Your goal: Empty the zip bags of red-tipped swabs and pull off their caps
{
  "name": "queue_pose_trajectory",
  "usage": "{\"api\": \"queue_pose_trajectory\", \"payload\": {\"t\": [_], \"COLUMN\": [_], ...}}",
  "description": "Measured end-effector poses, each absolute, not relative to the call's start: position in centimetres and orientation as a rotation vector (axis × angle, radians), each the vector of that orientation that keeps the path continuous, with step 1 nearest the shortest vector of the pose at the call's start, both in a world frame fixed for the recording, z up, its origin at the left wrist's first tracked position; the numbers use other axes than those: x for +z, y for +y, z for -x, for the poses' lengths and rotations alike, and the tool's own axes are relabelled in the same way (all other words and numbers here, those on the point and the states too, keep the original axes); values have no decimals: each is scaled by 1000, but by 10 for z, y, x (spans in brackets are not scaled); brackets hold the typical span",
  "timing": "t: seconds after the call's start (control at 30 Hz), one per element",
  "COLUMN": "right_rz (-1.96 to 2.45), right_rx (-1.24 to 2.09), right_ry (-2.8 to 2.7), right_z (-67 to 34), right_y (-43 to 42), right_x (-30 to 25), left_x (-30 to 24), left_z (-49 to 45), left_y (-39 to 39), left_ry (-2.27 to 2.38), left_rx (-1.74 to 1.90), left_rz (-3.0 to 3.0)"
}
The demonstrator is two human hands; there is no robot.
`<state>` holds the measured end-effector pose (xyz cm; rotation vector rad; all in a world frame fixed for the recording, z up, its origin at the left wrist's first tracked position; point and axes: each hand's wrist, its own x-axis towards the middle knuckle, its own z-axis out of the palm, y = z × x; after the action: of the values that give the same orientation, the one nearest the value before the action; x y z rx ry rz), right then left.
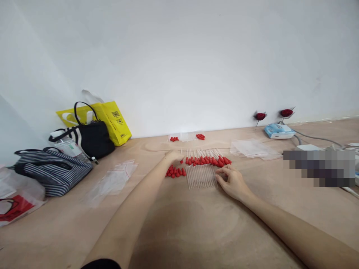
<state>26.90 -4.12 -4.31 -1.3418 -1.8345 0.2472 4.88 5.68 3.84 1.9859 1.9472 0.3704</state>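
My left hand point(174, 156) is closed at the far side of the loose red bulb-shaped caps point(175, 172), with one red cap point(181, 161) at its fingertips. My right hand point(232, 182) has its thumb and forefinger pinched on the right end of a row of thin clear tubes point(200, 177). Just beyond that row lies another row of clear tubes with red caps point(207, 160) on their near ends. The fingers of my left hand are small in view and partly hidden.
Red caps point(201, 136) lie on a clear bag by the wall. Clear plastic bags point(112, 179) lie left, more bags point(249, 148) right. A striped bag point(56, 172), black bag point(95, 140) and yellow bag point(120, 123) stand left. A blue tissue pack point(279, 131) sits back right.
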Motion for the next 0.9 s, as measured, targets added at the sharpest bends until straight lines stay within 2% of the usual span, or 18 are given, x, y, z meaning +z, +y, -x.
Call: {"api": "queue_pose_trajectory", "payload": {"t": [0.2,0.4,0.6,0.9], "right_rz": [1153,1037,956,876], "right_rx": [220,-18,-223,-323], "right_ry": [-1813,-1772,-2073,-2258], "right_z": [-270,-265,-257,-249], "right_y": [-45,-49,-55,-58], "right_x": [-32,-25,-23,-24], "left_x": [60,18,-15,-19], "left_z": [-28,-35,-42,-44], "left_y": [2,-52,-60,-64], "left_ry": [1867,1477,1233,1206], "left_rx": [523,750,955,1059], "left_rz": [-2226,-2654,-2943,-2907]}}
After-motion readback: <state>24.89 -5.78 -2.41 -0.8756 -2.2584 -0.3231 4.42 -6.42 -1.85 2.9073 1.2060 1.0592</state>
